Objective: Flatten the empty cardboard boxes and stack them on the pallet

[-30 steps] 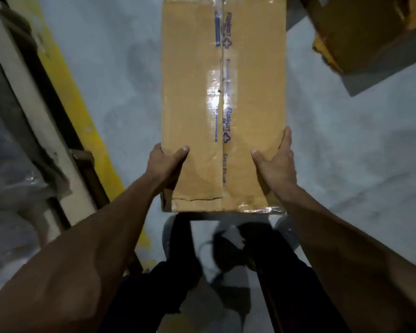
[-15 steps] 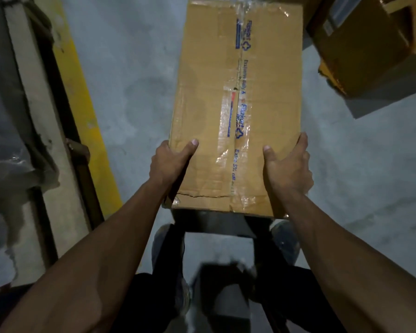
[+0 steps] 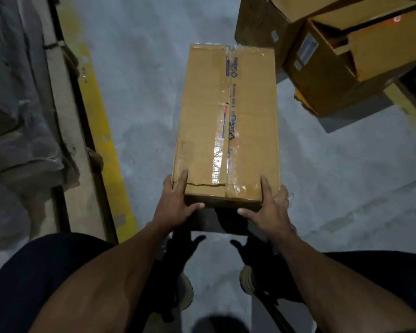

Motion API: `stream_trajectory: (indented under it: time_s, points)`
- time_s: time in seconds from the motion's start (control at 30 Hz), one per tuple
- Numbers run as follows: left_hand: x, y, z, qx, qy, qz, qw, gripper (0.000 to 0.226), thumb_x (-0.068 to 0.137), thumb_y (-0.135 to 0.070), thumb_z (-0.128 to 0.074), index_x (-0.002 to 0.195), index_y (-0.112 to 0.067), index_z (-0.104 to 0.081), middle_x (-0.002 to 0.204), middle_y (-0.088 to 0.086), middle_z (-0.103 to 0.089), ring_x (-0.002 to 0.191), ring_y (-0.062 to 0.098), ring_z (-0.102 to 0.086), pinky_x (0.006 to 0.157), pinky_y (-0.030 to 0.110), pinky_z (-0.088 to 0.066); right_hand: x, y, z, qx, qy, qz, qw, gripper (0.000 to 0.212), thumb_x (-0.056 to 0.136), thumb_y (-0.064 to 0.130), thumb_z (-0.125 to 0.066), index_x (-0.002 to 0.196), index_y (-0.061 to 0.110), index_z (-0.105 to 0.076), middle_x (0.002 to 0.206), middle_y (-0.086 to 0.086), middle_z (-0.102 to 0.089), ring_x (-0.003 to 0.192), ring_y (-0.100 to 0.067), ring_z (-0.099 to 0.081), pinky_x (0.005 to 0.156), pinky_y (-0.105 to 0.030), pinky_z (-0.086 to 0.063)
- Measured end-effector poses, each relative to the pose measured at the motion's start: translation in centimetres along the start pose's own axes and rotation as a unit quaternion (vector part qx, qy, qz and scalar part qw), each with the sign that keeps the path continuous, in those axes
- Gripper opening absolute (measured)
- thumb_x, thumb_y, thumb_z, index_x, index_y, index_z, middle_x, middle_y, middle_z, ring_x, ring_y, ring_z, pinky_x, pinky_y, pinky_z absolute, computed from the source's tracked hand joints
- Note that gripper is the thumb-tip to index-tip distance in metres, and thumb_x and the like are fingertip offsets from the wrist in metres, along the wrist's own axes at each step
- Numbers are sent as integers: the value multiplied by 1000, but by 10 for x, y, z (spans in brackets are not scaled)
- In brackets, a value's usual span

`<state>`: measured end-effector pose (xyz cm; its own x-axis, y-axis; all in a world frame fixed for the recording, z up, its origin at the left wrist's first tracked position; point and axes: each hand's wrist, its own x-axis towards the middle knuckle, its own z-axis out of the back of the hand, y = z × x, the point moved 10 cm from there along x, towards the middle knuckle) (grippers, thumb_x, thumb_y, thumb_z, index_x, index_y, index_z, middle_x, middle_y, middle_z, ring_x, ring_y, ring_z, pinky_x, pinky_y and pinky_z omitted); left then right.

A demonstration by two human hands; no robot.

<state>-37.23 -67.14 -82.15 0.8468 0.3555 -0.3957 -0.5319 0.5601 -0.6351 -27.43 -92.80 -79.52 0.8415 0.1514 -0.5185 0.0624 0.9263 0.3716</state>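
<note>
Starting at the far left of the frame, I see one bundle wrapped in clear plastic sheeting (image 3: 12, 97), sitting on a low wooden platform (image 3: 65, 131) whose pale edge runs from the top down the left side. Just right of it lies one yellow stripe (image 3: 101, 140) painted on the grey concrete floor (image 3: 144, 75).

In the centre I count one long cardboard box (image 3: 227, 121), closed, with clear tape and blue printed lettering running down its middle seam. Its near end has a torn crack on the left flap. I cannot tell whether its far end rests on the floor.

My left hand (image 3: 175, 205) grips the box's near left corner: one finger lies along the top face, the thumb is spread under the near edge. My right hand (image 3: 269, 210) grasps the near right corner the same way, a finger laid up along the top face, the thumb pointing inward below the edge. Both hands are spread wide, holding the box between them.

Below the box I make out two shoes (image 3: 249, 280), partly in shadow.

At the upper right stand at least two more brown boxes (image 3: 327, 75), touching each other, the nearer one with a flap open. They sit just beside the far right corner of the box I hold.
</note>
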Motion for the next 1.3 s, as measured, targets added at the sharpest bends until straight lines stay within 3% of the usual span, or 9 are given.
stream_trajectory:
  time_s: [0.1,0.2,0.37,0.53,0.77,1.03,1.2,1.3]
  points:
    - [10,0,4,15,-28,-14,999,101,84,-42,-75,158,-33,-8,151,19,-28,129,38,-46,104,45,-43,10,-6,-2,-8,-29,0,1000,102,84,38,-79,157,43,-9,154,-13,-9,138,-36,-30,105,-53,-40]
    - [15,3,7,17,-47,-9,999,97,83,-42,-75,158,-35,-13,140,21,-44,123,37,-50,100,43,-43,19,-7,-2,33,-64,-5,997,95,85,22,-79,156,41,-19,144,-13,-21,125,-33,-45,103,-47,-44]
    - [18,-1,15,35,-52,-12,998,92,83,-51,-71,157,-34,-19,132,19,-56,116,35,-57,95,44,-48,24,-6,4,77,-59,-5,995,92,82,14,-81,153,40,-28,136,-11,-30,119,-32,-50,105,-45,-46]
    - [16,-33,62,79,-78,-29,993,87,83,-57,-69,155,-29,-30,125,19,-61,110,36,-60,88,42,-49,14,23,42,70,-70,-2,995,90,80,32,-83,153,41,-30,129,-10,-36,112,-35,-55,97,-43,-48]
    - [-18,-112,163,78,-138,-67,985,76,81,-57,-73,146,-23,-50,137,7,-61,124,31,-57,99,41,-47,-36,75,139,65,-146,43,986,84,81,58,-74,152,39,-33,132,-13,-42,120,-37,-49,94,-42,-45]
    - [-76,-173,246,82,-235,-78,965,66,75,-66,-71,127,-26,-64,118,7,-71,112,33,-63,87,40,-52,-110,112,209,93,-253,114,956,64,90,60,-60,145,37,-36,138,-13,-42,129,-33,-40,105,-48,-39]
    - [-87,-201,275,143,-241,-87,956,63,77,-71,-66,121,-26,-66,112,8,-72,105,34,-64,76,36,-47,-131,126,238,75,-273,120,951,58,96,60,-50,147,37,-35,142,-15,-40,133,-34,-37,109,-50,-36]
    - [-85,-210,286,159,-246,-81,953,67,79,-76,-58,124,-26,-62,113,7,-71,104,34,-64,79,39,-50,-132,134,251,51,-275,115,953,57,98,61,-43,149,36,-34,143,-17,-41,132,-34,-38,107,-47,-34]
